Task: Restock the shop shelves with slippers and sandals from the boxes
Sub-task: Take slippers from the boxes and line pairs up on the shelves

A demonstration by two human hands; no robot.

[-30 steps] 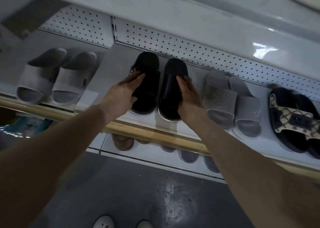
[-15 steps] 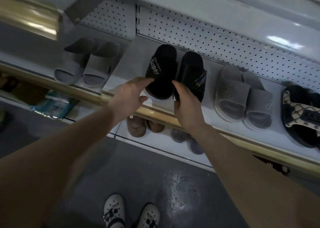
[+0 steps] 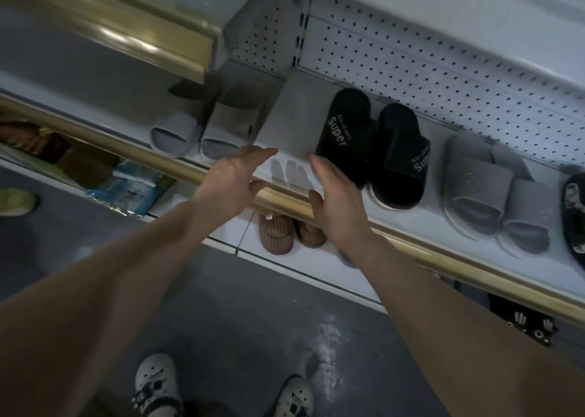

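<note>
The black slippers stand as a pair on the shelf, side by side and touching, toes toward the gold rail and heels toward the pegboard. This orientation presents the printed straps to the aisle, and the rail likely serves as a front stop. The left hand hovers over the rail with fingers extended and loosely spread, holding nothing. The right hand is likewise wide and empty, its fingertips just beside the toe of the nearer black slipper; contact cannot be confirmed. Both hands frame a bare stretch of shelf between the black pair and the grey slippers to the left, which suggests that the black pair counts as placed and that this gap is the next slot to fill. A second grey pair sits just right of the black pair, and a patterned sandal is cut off at the frame edge. Brown slippers occupy the lower shelf. No box is in view, so the next pair must be fetched from outside the frame. Keep spacing between pairs even to match the row.
</note>
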